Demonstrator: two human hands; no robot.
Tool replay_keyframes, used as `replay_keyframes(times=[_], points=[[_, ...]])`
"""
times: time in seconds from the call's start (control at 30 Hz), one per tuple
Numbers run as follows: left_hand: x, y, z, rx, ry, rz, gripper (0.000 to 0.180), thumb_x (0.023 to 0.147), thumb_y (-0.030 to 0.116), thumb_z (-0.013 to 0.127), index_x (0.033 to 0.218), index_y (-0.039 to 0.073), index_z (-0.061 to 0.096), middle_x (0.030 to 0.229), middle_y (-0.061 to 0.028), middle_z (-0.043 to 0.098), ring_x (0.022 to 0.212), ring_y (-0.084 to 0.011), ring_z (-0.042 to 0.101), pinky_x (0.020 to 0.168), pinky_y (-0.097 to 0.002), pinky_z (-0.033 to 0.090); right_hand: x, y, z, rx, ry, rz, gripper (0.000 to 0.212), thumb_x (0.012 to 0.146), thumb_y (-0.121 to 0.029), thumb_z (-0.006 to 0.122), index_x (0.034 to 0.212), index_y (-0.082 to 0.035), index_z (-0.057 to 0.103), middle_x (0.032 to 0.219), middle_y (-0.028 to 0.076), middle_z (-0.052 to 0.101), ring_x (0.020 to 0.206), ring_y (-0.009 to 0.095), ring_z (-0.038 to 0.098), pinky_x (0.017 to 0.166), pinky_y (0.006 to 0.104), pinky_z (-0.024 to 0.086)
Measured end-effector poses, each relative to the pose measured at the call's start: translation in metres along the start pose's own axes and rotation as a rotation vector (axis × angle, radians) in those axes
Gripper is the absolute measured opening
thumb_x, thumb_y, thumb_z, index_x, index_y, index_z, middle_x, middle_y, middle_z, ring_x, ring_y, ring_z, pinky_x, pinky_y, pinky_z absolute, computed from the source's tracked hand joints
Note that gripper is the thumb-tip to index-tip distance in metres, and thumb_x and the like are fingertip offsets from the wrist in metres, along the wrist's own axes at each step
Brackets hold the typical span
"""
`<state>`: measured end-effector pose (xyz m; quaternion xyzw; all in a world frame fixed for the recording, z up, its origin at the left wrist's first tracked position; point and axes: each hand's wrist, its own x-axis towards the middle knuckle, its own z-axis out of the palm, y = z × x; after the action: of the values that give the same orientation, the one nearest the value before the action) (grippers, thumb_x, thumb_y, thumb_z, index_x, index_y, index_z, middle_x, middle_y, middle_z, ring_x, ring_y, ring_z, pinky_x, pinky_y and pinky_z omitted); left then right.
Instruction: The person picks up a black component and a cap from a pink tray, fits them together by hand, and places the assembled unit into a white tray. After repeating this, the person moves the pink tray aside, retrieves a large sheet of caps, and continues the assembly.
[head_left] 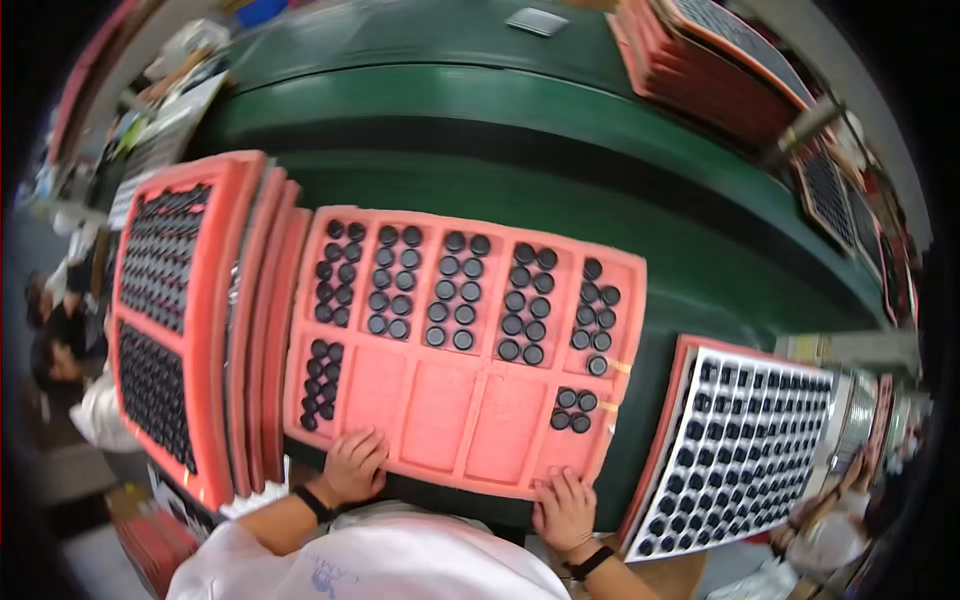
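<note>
A pink foam tray (440,425) with shallow rectangular compartments lies in front of me. Small black round caps (466,267) stand in pairs of rows across its far compartments. More caps fill the near-left compartment, and a small cluster (573,408) sits in the near-right one; the three middle near compartments are bare. My left hand (355,465) grips the tray's near edge left of centre, fingers over the rim. My right hand (565,508) holds the same edge near the right corner, fingertips on the foam. The undersides of both grips are hidden.
A tall stack of pink trays (225,330) with black parts stands close at left. At right, a white tray (740,450) of black pieces rests on pink foam. Behind runs a green conveyor surface (450,95), with more stacked trays (700,70) far right. Other people are at both sides.
</note>
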<state>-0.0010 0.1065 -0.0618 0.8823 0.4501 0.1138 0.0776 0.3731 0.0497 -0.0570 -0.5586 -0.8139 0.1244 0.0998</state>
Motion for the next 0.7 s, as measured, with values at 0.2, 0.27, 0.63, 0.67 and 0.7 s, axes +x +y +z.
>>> replay_keyframes(times=[0.2, 0.27, 0.63, 0.67, 0.7], points=[[0.0, 0.017, -0.037, 0.031, -0.061, -0.084, 0.042, 0.064, 0.02, 0.062, 0.102, 0.003, 0.059, 0.116, -0.0128, 0.053, 0.111, -0.0274, 0.048, 0.093, -0.0413, 0.038, -0.001, -0.019, -0.029, 0.023, 0.054, 0.025, 0.044, 0.073, -0.021, 0.06, 0.116, -0.015, 0.056, 0.126, 0.008, 0.05, 0.118, 0.028, 0.044, 0.099, 0.042, 0.028], [-0.003, 0.024, -0.049, 0.063, -0.036, -0.148, 0.043, 0.064, 0.02, 0.062, 0.103, 0.003, 0.058, 0.116, -0.013, 0.053, 0.111, -0.0274, 0.047, 0.096, -0.0414, 0.037, -0.001, -0.033, -0.048, 0.056, 0.062, -0.011, 0.043, 0.072, -0.019, 0.06, 0.115, -0.013, 0.056, 0.125, 0.01, 0.051, 0.117, 0.03, 0.045, 0.099, 0.0425, 0.029], [-0.029, 0.053, -0.116, -0.147, -0.246, -0.338, 0.058, 0.07, 0.014, 0.059, 0.123, -0.001, 0.043, 0.136, -0.0188, 0.034, 0.129, -0.0343, 0.029, 0.107, -0.0437, 0.024, -0.01, -0.059, -0.066, 0.384, 0.39, 0.516, 0.032, 0.075, -0.009, 0.061, 0.101, 0.006, 0.052, 0.099, 0.018, 0.054, 0.087, 0.029, 0.051, 0.078, 0.0373, 0.042], [-0.033, 0.045, -0.121, -0.157, -0.114, -0.417, 0.058, 0.07, 0.014, 0.059, 0.124, -0.001, 0.042, 0.136, -0.0192, 0.034, 0.129, -0.0344, 0.028, 0.108, -0.0435, 0.023, -0.011, -0.06, -0.065, 0.578, 0.131, 0.679, 0.035, 0.077, -0.012, 0.064, 0.103, 0.008, 0.051, 0.095, 0.015, 0.053, 0.08, 0.024, 0.05, 0.072, 0.0315, 0.042], [-0.036, 0.035, -0.125, -0.169, 0.016, -0.489, 0.058, 0.071, 0.013, 0.058, 0.125, -0.001, 0.041, 0.136, -0.0195, 0.033, 0.13, -0.0345, 0.027, 0.108, -0.0432, 0.022, -0.009, -0.057, -0.058, 0.572, 0.14, 0.664, 0.035, 0.077, -0.012, 0.064, 0.103, 0.008, 0.051, 0.095, 0.015, 0.053, 0.08, 0.024, 0.05, 0.072, 0.0315, 0.042]])
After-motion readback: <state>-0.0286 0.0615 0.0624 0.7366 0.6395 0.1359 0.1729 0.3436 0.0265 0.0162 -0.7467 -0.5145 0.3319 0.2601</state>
